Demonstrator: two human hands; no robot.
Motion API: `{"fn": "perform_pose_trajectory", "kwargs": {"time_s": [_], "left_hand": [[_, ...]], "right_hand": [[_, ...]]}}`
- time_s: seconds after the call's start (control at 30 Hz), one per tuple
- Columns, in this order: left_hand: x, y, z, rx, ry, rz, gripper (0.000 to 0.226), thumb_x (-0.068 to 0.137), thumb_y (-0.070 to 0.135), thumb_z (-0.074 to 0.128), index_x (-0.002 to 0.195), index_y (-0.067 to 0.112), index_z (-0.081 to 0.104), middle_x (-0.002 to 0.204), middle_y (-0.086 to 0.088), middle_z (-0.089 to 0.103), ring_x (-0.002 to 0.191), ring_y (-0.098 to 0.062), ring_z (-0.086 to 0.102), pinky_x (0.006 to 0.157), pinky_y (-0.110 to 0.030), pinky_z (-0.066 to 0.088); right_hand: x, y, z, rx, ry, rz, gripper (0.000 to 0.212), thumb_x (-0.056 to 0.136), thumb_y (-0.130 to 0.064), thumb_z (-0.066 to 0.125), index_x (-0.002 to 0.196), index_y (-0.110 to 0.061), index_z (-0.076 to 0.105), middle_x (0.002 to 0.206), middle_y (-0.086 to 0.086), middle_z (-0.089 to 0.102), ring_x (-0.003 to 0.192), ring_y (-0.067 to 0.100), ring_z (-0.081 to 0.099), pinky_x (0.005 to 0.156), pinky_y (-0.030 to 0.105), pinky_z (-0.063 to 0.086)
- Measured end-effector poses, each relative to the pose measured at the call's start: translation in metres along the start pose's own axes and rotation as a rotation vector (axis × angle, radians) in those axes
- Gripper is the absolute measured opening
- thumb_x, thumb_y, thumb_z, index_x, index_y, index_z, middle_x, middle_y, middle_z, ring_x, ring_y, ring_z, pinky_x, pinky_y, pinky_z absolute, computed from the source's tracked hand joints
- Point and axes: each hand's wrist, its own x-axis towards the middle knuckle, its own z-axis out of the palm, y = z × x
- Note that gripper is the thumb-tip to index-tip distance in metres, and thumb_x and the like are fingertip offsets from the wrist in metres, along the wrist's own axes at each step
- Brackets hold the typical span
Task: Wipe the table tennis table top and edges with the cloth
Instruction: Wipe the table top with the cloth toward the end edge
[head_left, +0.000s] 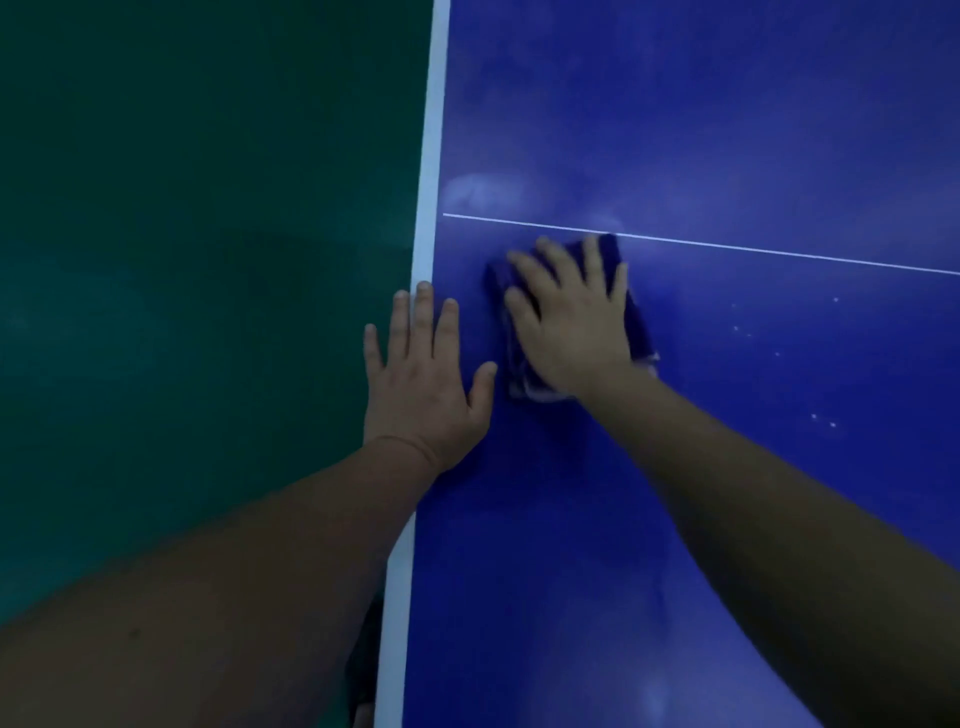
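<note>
So the right hand (571, 322) is flat on a folded dark blue cloth (636, 322), fingers spread, pressing it onto the blue counter (727, 130) just this side of the thin white line (779, 251). That puts the cloth near the counter's left edge. Just beside it, the left hand (423, 374) lies palm down with fingers straight, holding nothing, across the white edge stripe (428, 182). Left of the counter is green floor (208, 208). A few white specks (823, 421) sit to the right of the cloth.
</note>
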Motion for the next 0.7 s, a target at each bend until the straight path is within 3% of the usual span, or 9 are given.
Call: {"fn": "perform_pose_trajectory", "kwargs": {"time_s": [0.07,0.17,0.27,0.4,0.47,0.6,0.7], "left_hand": [[-0.002,0.001,-0.002,0.010,0.009,0.009,0.078,0.091,0.057,0.020,0.156,0.013,0.019,0.166,-0.008,0.004,0.152,-0.027,-0.003,0.120,-0.057,0.001],[-0.004,0.003,-0.002,0.083,0.001,0.067,0.076,0.093,0.055,0.022,0.156,0.012,0.021,0.166,-0.008,0.009,0.152,-0.027,-0.001,0.121,-0.055,-0.001],[-0.012,0.022,0.001,0.095,0.031,0.091,0.077,0.091,0.054,0.021,0.154,0.010,0.025,0.164,-0.010,0.015,0.152,-0.028,0.003,0.121,-0.054,0.000],[-0.032,0.071,0.016,0.018,-0.021,0.109,0.078,0.091,0.056,0.012,0.156,0.015,0.019,0.166,-0.005,0.008,0.153,-0.024,-0.004,0.122,-0.050,-0.005],[-0.041,0.090,0.027,0.048,-0.062,0.122,0.076,0.092,0.056,0.006,0.157,0.017,0.015,0.166,-0.003,0.003,0.152,-0.022,-0.008,0.122,-0.049,-0.005],[-0.043,0.096,0.032,0.073,-0.035,0.126,0.073,0.093,0.054,0.011,0.155,0.017,0.024,0.165,-0.005,0.012,0.153,-0.022,0.000,0.123,-0.050,-0.001],[-0.042,0.097,0.032,0.089,-0.030,0.122,0.072,0.094,0.054,0.017,0.154,0.015,0.029,0.164,-0.007,0.017,0.152,-0.024,0.004,0.122,-0.052,0.003]], "right_hand": [[-0.056,0.025,-0.003,-0.042,-0.029,-0.073,0.056,0.100,-0.058,0.021,0.152,-0.041,0.031,0.164,-0.010,0.021,0.154,0.028,-0.001,0.121,0.060,-0.004],[-0.092,0.084,-0.014,-0.053,-0.057,0.063,0.059,0.098,-0.060,0.020,0.153,-0.042,0.030,0.165,-0.010,0.018,0.154,0.027,-0.001,0.120,0.059,-0.004],[-0.062,0.128,-0.024,-0.042,-0.015,0.293,0.055,0.103,-0.055,0.028,0.155,-0.040,0.024,0.167,-0.005,0.013,0.153,0.033,-0.001,0.119,0.063,-0.002],[0.026,0.134,-0.035,0.043,-0.017,0.512,0.061,0.100,-0.060,0.019,0.158,-0.041,0.008,0.168,-0.001,0.002,0.152,0.038,-0.010,0.116,0.067,-0.007],[0.044,0.118,-0.036,0.023,-0.049,0.420,0.061,0.100,-0.059,0.020,0.158,-0.041,0.009,0.168,-0.002,0.004,0.152,0.039,-0.009,0.116,0.067,-0.006],[-0.029,0.104,-0.022,-0.039,-0.043,-0.080,0.056,0.102,-0.054,0.022,0.156,-0.040,0.021,0.166,-0.005,0.014,0.153,0.035,-0.003,0.119,0.063,-0.003],[-0.094,0.148,-0.027,-0.078,-0.090,-0.133,0.062,0.096,-0.062,0.015,0.155,-0.044,0.022,0.166,-0.010,0.012,0.154,0.029,-0.004,0.120,0.059,-0.004]]}}
